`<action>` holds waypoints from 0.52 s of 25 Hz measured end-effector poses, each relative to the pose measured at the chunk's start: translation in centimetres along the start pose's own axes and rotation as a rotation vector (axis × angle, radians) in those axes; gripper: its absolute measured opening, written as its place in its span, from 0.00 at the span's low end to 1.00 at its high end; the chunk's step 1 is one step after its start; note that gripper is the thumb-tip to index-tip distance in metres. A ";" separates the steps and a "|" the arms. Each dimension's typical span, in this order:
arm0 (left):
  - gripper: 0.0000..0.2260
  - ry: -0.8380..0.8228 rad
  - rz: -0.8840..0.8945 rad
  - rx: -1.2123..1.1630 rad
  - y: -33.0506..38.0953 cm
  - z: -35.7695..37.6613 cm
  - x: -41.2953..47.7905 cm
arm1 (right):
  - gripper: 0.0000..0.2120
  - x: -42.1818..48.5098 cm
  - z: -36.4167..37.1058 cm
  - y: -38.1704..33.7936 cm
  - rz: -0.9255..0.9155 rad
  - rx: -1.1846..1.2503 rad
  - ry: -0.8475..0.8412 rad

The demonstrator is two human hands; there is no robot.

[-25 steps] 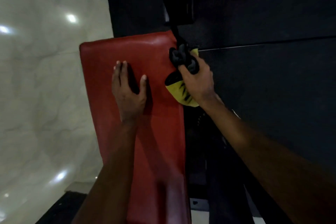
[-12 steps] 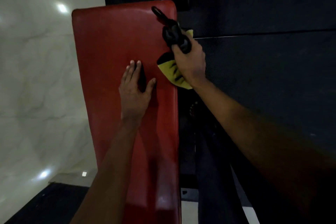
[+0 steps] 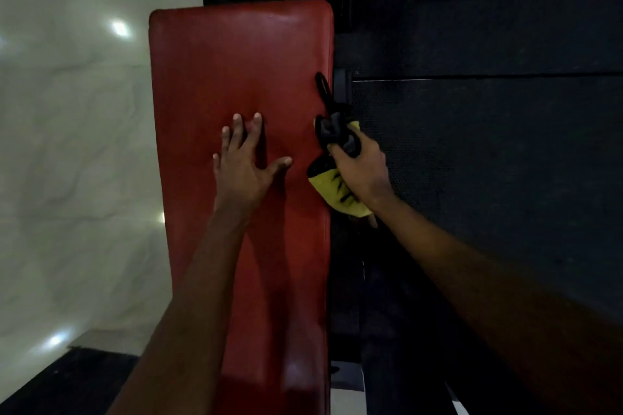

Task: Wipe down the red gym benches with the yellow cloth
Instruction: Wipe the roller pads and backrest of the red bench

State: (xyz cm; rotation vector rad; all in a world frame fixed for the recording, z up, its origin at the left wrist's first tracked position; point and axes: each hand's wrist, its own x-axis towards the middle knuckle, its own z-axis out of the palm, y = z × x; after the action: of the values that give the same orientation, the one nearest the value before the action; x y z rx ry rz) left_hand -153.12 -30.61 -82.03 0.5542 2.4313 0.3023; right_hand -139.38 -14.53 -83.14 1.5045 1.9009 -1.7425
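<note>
A long red padded bench (image 3: 236, 71) runs from the bottom of the head view up to the middle. My left hand (image 3: 244, 162) lies flat on the pad with its fingers spread, holding nothing. My right hand (image 3: 359, 165) is at the bench's right edge, closed around a bunched yellow cloth (image 3: 332, 190) with black markings. A black part of the cloth and a thin black loop (image 3: 323, 87) stick up from my fist along the pad's edge.
A pale glossy marble floor (image 3: 74, 145) with light reflections lies left of the bench. Dark rubber matting (image 3: 488, 162) covers the floor on the right. The bench's dark frame (image 3: 344, 280) shows under its right edge.
My right hand with the cloth has slid back down along the bench's right edge toward me. My left hand stays flat on the pad, fingers now more spread.
</note>
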 end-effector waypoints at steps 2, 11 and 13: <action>0.42 0.000 -0.003 -0.021 0.2 -0.1 0.1 | 0.25 1.5 0.1 -1.5 -0.015 0.023 0.063; 0.42 0.063 -0.024 0.009 -0.1 0.8 0.4 | 0.27 -1.6 0.9 3.2 -0.061 0.019 -0.042; 0.42 0.071 -0.019 0.010 -0.4 1.0 0.4 | 0.28 -4.0 1.3 5.4 -0.051 0.003 -0.094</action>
State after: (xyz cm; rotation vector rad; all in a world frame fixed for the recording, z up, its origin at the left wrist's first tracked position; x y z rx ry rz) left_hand -152.87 -30.75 -83.18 0.5325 2.5061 0.3072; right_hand -134.15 -18.72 -84.37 1.3614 1.9071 -1.8044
